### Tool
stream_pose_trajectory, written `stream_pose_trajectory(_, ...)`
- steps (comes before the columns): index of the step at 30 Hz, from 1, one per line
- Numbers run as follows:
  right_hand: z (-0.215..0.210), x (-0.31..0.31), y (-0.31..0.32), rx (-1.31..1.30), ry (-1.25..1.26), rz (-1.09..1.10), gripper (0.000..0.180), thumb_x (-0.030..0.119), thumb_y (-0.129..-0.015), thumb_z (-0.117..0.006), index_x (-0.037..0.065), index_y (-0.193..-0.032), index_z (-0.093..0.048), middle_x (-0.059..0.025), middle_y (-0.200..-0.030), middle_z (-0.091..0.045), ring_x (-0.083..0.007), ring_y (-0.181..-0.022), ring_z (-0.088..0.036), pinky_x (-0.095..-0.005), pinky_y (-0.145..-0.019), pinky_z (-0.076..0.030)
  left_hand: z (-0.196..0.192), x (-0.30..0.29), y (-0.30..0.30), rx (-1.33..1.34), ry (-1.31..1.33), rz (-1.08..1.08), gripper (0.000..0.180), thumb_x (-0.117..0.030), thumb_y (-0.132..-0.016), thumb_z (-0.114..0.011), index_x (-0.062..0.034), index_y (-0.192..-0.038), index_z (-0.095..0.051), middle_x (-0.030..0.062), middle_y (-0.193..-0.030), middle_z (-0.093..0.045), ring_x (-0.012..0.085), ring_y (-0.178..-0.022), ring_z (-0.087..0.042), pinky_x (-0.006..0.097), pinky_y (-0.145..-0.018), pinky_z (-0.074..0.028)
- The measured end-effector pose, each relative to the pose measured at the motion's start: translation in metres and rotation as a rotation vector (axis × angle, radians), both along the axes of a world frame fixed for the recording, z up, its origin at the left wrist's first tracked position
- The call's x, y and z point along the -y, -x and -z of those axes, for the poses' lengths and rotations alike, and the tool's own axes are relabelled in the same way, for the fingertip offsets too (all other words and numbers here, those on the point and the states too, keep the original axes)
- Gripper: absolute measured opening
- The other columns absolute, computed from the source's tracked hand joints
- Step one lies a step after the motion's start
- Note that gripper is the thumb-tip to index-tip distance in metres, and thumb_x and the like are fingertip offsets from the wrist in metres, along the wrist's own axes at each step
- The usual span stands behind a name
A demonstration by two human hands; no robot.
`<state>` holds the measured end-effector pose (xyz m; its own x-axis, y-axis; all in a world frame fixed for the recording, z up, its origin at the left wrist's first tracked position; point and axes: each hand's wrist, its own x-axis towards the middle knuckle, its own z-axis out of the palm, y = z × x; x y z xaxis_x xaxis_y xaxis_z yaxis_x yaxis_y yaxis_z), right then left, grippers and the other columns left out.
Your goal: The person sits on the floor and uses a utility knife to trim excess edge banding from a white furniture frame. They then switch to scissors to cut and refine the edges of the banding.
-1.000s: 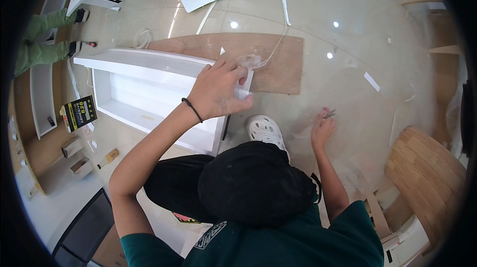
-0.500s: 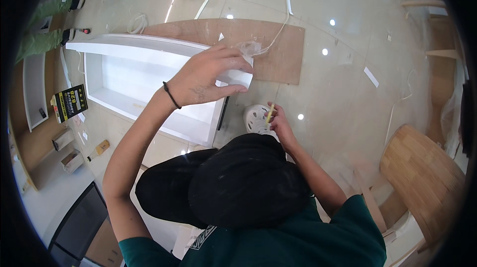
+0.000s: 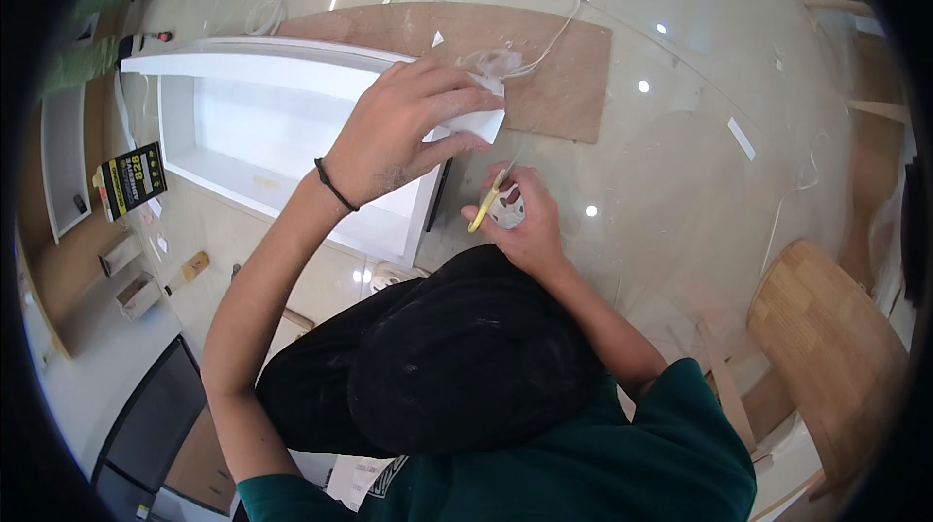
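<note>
A long white open box (image 3: 272,60), like a drawer or cabinet frame, lies on the floor ahead of me to the left. My left hand (image 3: 403,123) is bent over its right end, fingers and thumb to either side of a white end piece (image 3: 481,123). Just to the right, my right hand (image 3: 533,221) pinches a slim tool with a yellow handle (image 3: 482,211); its thin grey tip points up toward the white piece. Whether it is a knife or another tool is unclear. Behind this hand shows part of a white perforated shoe (image 3: 508,206).
A brown board (image 3: 564,85) lies beyond the box, with clear plastic film (image 3: 496,62) on it. At left are a black and yellow can (image 3: 134,180) and a bottle (image 3: 187,271). A wooden stool seat (image 3: 826,318) stands at right. Another person's green trouser leg (image 3: 87,65) shows far left.
My right hand has moved up and left with the yellow-handled tool, closer to my left hand. The tool has turned, its tip now showing. My left hand keeps its place at the box's end.
</note>
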<state>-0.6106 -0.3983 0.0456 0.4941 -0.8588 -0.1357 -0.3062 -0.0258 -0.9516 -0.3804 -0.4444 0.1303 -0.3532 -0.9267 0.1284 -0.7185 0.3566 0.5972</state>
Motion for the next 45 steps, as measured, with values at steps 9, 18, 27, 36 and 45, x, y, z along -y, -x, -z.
stream_pose_trajectory(9,-0.051,0.056,0.047,-0.015,-0.062,-0.166,0.055,0.001,-0.082,-0.078,0.001,-0.133,-0.058,-0.0056,-0.107,-0.069,-0.0125,-0.097,-0.062,-0.0316,-0.087,-0.051,-0.025,0.020,-0.041,-0.161,0.690,-0.853,0.030,-0.017,-0.095,-0.063,0.0030,-0.110,-0.046,0.0090,-0.102,-0.049,0.0180,-0.090,-0.045,0.033,-0.084,-0.038)
stream_pose_trajectory(18,-0.085,0.130,0.062,-0.304,-0.364,-0.739,0.038,0.018,-0.074,-0.088,0.005,-0.103,-0.068,-0.0010,-0.092,-0.070,-0.0109,-0.083,-0.065,-0.0256,-0.072,-0.048,0.031,-0.031,0.085,-1.466,0.163,-1.518,0.029,-0.027,-0.103,-0.058,-0.0022,-0.099,-0.043,0.0047,-0.083,-0.051,0.0104,-0.068,-0.055,0.028,-0.061,-0.049)
stream_pose_trajectory(27,-0.074,0.148,0.037,-0.368,-0.374,-0.838,0.032,0.021,-0.074,-0.089,0.006,-0.095,-0.069,0.0030,-0.074,-0.063,-0.0054,-0.067,-0.054,-0.0228,-0.064,-0.041,0.036,-0.026,0.090,-1.494,0.034,-1.343,0.033,-0.022,-0.095,-0.072,0.0004,-0.086,-0.050,0.0094,-0.080,-0.062,0.0141,-0.062,-0.067,0.025,-0.053,-0.056)
stream_pose_trajectory(36,-0.065,0.158,0.022,-0.329,-0.409,-0.836,0.029,0.018,-0.076,-0.087,0.007,-0.097,-0.071,0.0048,-0.068,-0.058,-0.0050,-0.065,-0.053,-0.0227,-0.064,-0.040,0.042,-0.028,0.089,-1.416,0.088,-1.331,0.036,-0.023,-0.093,-0.074,-0.0001,-0.081,-0.048,0.0077,-0.073,-0.062,0.0117,-0.058,-0.066,0.025,-0.053,-0.055)
stream_pose_trajectory(45,-0.063,0.162,0.015,-0.299,-0.363,-0.854,0.030,0.017,-0.077,-0.087,0.005,-0.098,-0.070,0.0036,-0.071,-0.060,-0.0066,-0.067,-0.057,-0.0248,-0.068,-0.045,0.051,-0.027,0.090,-1.297,0.079,-1.335,0.036,-0.027,-0.091,-0.076,0.0008,-0.084,-0.054,0.0086,-0.071,-0.066,0.0145,-0.064,-0.071,0.025,-0.057,-0.057)
